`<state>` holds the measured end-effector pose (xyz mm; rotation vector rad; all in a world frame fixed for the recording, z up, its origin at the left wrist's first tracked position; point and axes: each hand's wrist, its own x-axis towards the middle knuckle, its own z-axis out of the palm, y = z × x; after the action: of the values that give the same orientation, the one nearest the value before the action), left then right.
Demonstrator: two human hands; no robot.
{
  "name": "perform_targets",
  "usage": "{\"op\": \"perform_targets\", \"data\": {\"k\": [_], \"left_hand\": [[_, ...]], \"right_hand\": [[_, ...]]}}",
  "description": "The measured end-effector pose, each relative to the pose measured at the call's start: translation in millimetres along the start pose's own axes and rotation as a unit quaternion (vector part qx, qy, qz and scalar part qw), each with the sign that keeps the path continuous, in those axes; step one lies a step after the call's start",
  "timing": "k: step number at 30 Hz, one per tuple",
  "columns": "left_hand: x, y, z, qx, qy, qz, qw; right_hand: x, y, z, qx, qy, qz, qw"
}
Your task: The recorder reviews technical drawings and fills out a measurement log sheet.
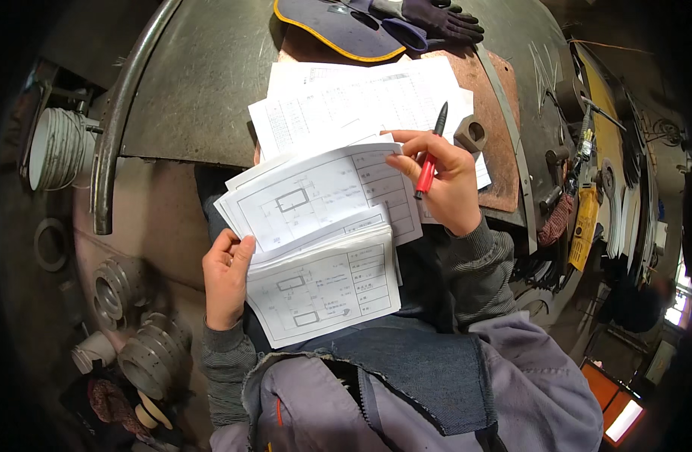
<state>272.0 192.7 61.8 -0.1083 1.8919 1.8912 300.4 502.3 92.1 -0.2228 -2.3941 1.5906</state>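
Observation:
A stack of technical drawing sheets rests over my lap at the table's edge. My left hand grips its left edge, thumb on top. With my right hand I pinch the upper right corner of a lifted drawing sheet, which curves up over the lower pages. A red and black pen is also held in my right hand, across the fingers, its dark end pointing up. Beyond the stack, more printed papers lie spread on the table. A metal hex nut sits just past my right hand.
On the metal table are a welding mask, dark work gloves, a copper-coloured plate and a long metal strip. Tools, including a yellow one, crowd the right. Metal rings stand at lower left.

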Motion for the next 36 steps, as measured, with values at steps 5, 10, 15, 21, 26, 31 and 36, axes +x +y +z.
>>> {"op": "perform_targets", "data": {"k": [5,10,15,21,26,31,36], "left_hand": [[-4.6,4.6,1.5,0.013,0.005,-0.018,1.0],[-7.1,4.2,-1.9,0.0,-0.016,-0.016,1.0],[-8.8,10.9,2.7,-0.01,-0.018,-0.035,0.999],[-10.5,6.0,1.1,-0.028,-0.013,-0.029,0.999],[-11.0,6.1,4.3,-0.053,-0.004,-0.03,0.998],[-11.3,3.2,2.4,-0.047,-0.004,-0.011,0.999],[-15.1,0.6,0.8,-0.019,0.004,0.019,1.0]], "right_hand": [[-12.2,-10.6,-7.6,-0.098,-0.008,-0.049,0.994],[-16.9,-14.1,-9.5,-0.182,0.019,-0.179,0.967],[-24.2,-16.6,-14.2,-0.291,0.062,-0.256,0.92],[-35.2,-22.4,-20.9,-0.244,0.05,-0.291,0.924],[-34.8,-20.8,-23.3,-0.236,0.054,-0.297,0.924],[-35.4,-15.2,-20.6,-0.159,-0.006,-0.255,0.954],[-36.5,-26.4,-30.1,0.046,-0.156,-0.14,0.977]]}}
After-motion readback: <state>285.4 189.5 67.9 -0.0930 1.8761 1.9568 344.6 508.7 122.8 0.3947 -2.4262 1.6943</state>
